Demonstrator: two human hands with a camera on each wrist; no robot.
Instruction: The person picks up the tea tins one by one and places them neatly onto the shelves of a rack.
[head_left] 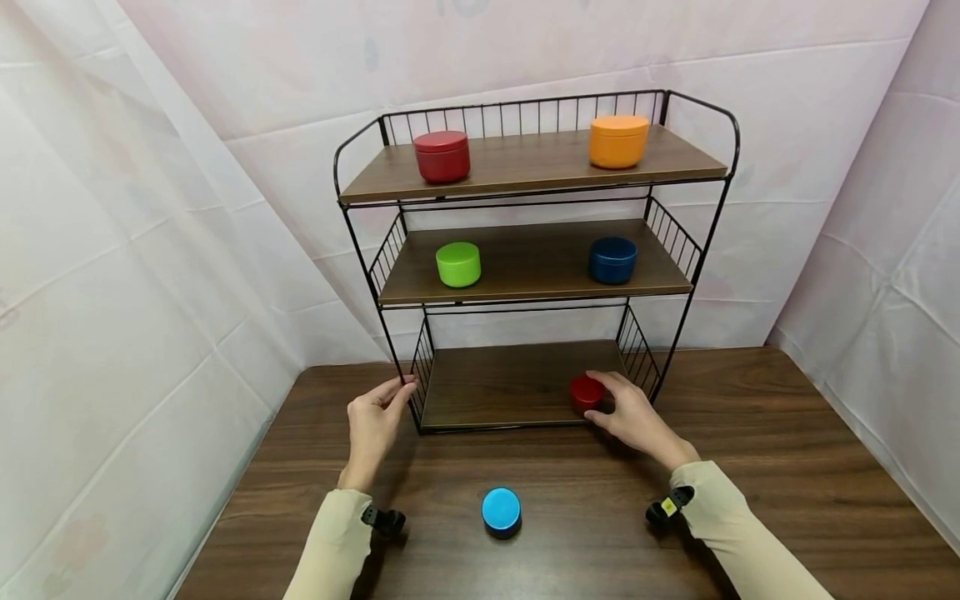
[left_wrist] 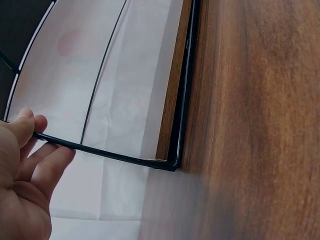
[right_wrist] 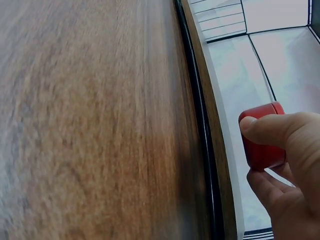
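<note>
A three-tier rack with brown wooden boards and a black wire frame [head_left: 385, 329] stands on the table. At its lower left, my left hand [head_left: 375, 419] pinches the front post [left_wrist: 107, 153] between thumb and fingers. On the right of the bottom shelf [head_left: 502, 379] is a small round red tin [head_left: 585, 393]. My right hand [head_left: 636, 417] holds this tin, with the thumb [right_wrist: 255, 128] on one side and fingers on the other. A round tin with a light blue lid [head_left: 501, 510] sits on the table between the two forearms.
On the top shelf stand a larger red tin [head_left: 442, 157] at left and an orange tin [head_left: 618, 142] at right. The middle shelf bears a green tin [head_left: 458, 265] and a dark blue tin [head_left: 612, 260]. White cloth [head_left: 150, 333] hangs behind and beside the table.
</note>
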